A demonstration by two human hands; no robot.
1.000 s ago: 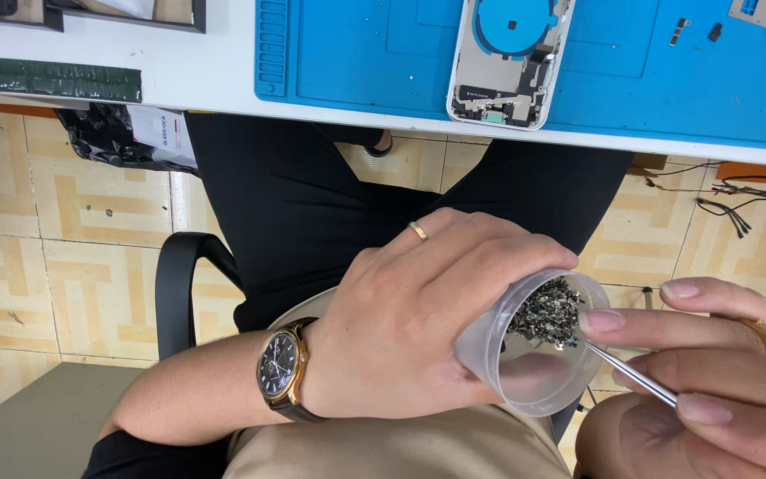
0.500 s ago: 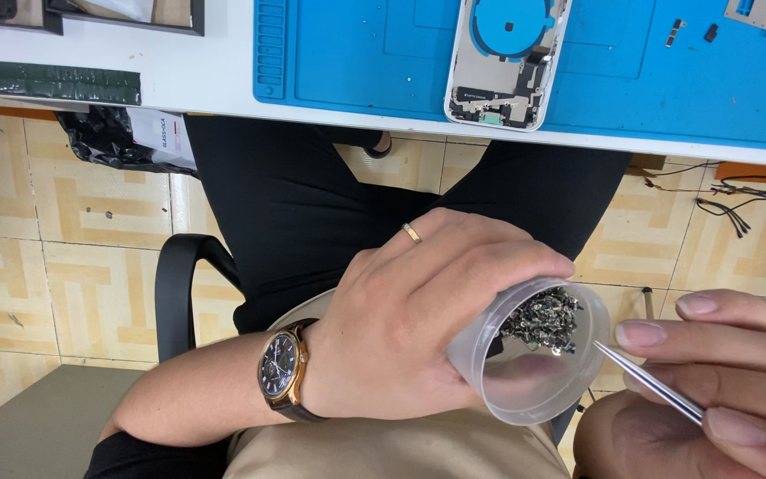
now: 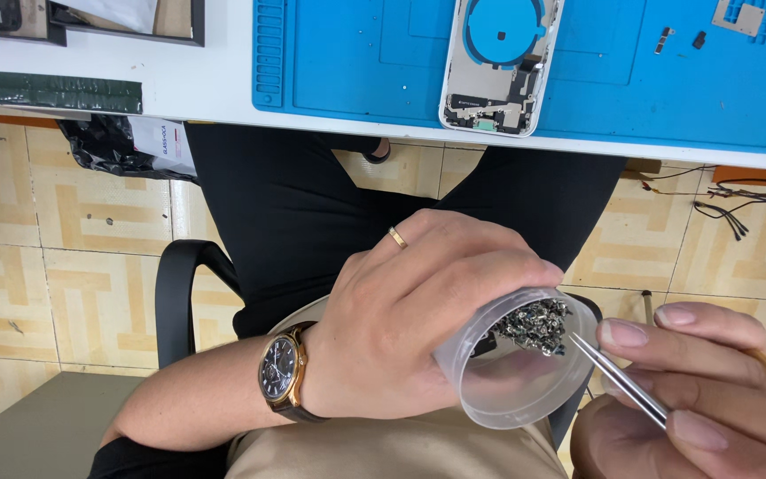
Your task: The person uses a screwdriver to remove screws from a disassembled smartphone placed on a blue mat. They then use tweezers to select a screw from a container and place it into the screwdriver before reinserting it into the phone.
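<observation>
My left hand (image 3: pixel 418 310), with a gold ring and a wristwatch, grips a clear plastic cup (image 3: pixel 511 381) tilted towards me over my lap. A heap of several tiny dark screws (image 3: pixel 534 325) lies against the cup's far wall. My right hand (image 3: pixel 702 390) pinches metal tweezers (image 3: pixel 618 377), their tips pointing into the cup at the screws. Whether a screw sits between the tips is too small to tell.
Above my knees runs a white table edge with a blue work mat (image 3: pixel 383 58) holding an opened phone back housing (image 3: pixel 498 62) and small parts (image 3: pixel 738 16). A black chair armrest (image 3: pixel 179 293), tiled floor, a dark bag (image 3: pixel 113 142) and cables (image 3: pixel 738 208) lie below.
The cup has stayed in my left hand while my right hand shifted slightly up and left, bringing the tweezer tips closer to the screw heap.
</observation>
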